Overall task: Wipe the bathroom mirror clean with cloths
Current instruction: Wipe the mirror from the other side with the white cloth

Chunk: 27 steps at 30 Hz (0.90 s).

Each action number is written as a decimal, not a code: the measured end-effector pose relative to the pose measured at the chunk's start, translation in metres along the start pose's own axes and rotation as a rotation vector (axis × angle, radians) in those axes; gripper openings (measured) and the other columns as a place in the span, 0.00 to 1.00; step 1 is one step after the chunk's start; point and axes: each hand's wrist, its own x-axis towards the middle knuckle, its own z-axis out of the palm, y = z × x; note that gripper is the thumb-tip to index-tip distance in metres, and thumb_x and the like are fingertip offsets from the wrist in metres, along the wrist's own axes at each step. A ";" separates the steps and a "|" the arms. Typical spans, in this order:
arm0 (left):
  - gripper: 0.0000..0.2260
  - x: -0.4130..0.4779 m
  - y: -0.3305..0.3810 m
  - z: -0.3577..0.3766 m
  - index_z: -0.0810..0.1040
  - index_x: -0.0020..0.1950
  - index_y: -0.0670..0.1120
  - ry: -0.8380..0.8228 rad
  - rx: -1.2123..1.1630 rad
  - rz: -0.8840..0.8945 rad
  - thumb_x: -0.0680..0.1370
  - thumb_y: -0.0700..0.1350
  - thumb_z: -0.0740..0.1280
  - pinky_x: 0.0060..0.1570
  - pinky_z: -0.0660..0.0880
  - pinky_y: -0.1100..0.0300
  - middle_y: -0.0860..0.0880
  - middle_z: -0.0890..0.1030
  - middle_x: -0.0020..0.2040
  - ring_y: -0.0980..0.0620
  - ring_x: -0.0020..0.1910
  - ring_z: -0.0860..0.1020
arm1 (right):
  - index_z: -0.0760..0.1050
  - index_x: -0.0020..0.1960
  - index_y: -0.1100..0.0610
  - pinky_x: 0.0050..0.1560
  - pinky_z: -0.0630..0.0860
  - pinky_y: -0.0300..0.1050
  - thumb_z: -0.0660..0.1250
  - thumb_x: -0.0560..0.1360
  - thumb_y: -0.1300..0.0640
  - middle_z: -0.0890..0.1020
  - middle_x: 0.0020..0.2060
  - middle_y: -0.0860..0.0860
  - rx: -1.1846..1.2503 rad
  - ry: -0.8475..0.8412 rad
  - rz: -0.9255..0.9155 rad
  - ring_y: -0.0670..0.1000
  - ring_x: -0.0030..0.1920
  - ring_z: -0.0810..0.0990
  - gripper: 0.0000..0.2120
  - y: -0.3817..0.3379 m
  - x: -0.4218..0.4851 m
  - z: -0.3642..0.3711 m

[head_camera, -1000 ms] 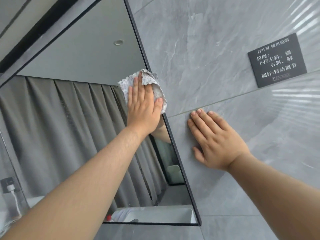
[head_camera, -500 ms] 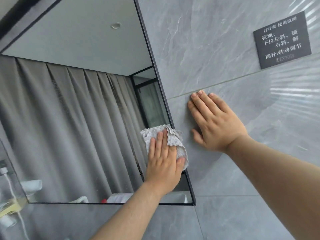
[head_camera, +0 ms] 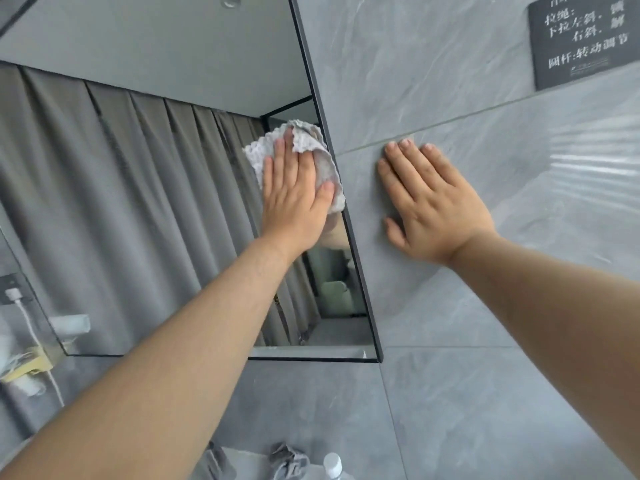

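Observation:
A black-framed mirror (head_camera: pixel 145 209) hangs on the grey tiled wall and reflects grey curtains and a ceiling. My left hand (head_camera: pixel 294 192) lies flat with straight fingers on a pale grey patterned cloth (head_camera: pixel 304 140), pressing it to the glass beside the mirror's right edge. The cloth sticks out above and to the right of my fingers. My right hand (head_camera: pixel 433 202) rests flat and open on the wall tile just right of the mirror frame, holding nothing.
A dark sign with white writing (head_camera: pixel 585 39) is fixed on the wall at upper right. Below, at the bottom edge, lie a crumpled grey cloth (head_camera: pixel 287 460) and a white bottle cap (head_camera: pixel 332 462). A white plug and cable (head_camera: pixel 17 299) show at left.
My left hand slid the cloth down the mirror's right edge, then back up to mid height. My right hand has stayed on the wall tile.

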 end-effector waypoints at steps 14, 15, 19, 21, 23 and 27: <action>0.28 -0.154 0.030 0.095 0.66 0.72 0.32 0.049 -0.054 0.014 0.81 0.52 0.53 0.78 0.45 0.42 0.34 0.54 0.78 0.39 0.80 0.48 | 0.59 0.78 0.66 0.77 0.55 0.61 0.57 0.76 0.48 0.61 0.77 0.63 0.036 -0.054 -0.016 0.63 0.77 0.59 0.36 -0.019 -0.039 0.002; 0.26 -0.171 0.034 0.105 0.69 0.69 0.32 0.043 -0.064 0.021 0.81 0.51 0.53 0.78 0.46 0.41 0.33 0.55 0.78 0.38 0.80 0.49 | 0.59 0.78 0.66 0.77 0.55 0.61 0.57 0.75 0.48 0.61 0.77 0.63 0.031 -0.054 -0.014 0.63 0.77 0.59 0.36 -0.018 -0.039 0.002; 0.19 -0.236 0.046 0.140 0.76 0.57 0.34 0.010 -0.043 0.049 0.79 0.49 0.57 0.77 0.47 0.40 0.32 0.56 0.76 0.37 0.80 0.47 | 0.58 0.78 0.66 0.78 0.53 0.61 0.58 0.75 0.47 0.60 0.77 0.63 0.028 -0.081 -0.014 0.63 0.78 0.59 0.37 -0.020 -0.039 0.001; 0.19 -0.249 0.049 0.147 0.77 0.56 0.35 0.007 -0.031 0.042 0.79 0.50 0.57 0.77 0.47 0.41 0.32 0.57 0.75 0.40 0.80 0.45 | 0.58 0.78 0.66 0.78 0.53 0.60 0.58 0.75 0.47 0.60 0.77 0.63 0.027 -0.092 -0.014 0.63 0.78 0.59 0.36 -0.021 -0.040 0.001; 0.16 -0.249 0.045 0.146 0.75 0.54 0.39 0.017 -0.046 0.068 0.79 0.50 0.58 0.77 0.46 0.43 0.34 0.56 0.76 0.42 0.81 0.44 | 0.58 0.78 0.65 0.78 0.52 0.60 0.58 0.75 0.47 0.60 0.77 0.63 0.021 -0.092 -0.010 0.62 0.78 0.59 0.36 -0.020 -0.041 0.001; 0.20 -0.225 0.020 0.131 0.67 0.65 0.40 0.064 -0.223 -0.196 0.80 0.52 0.54 0.78 0.40 0.50 0.35 0.54 0.78 0.43 0.80 0.47 | 0.57 0.78 0.65 0.78 0.51 0.60 0.57 0.76 0.47 0.60 0.77 0.63 0.032 -0.083 -0.005 0.62 0.78 0.58 0.36 -0.020 -0.041 0.001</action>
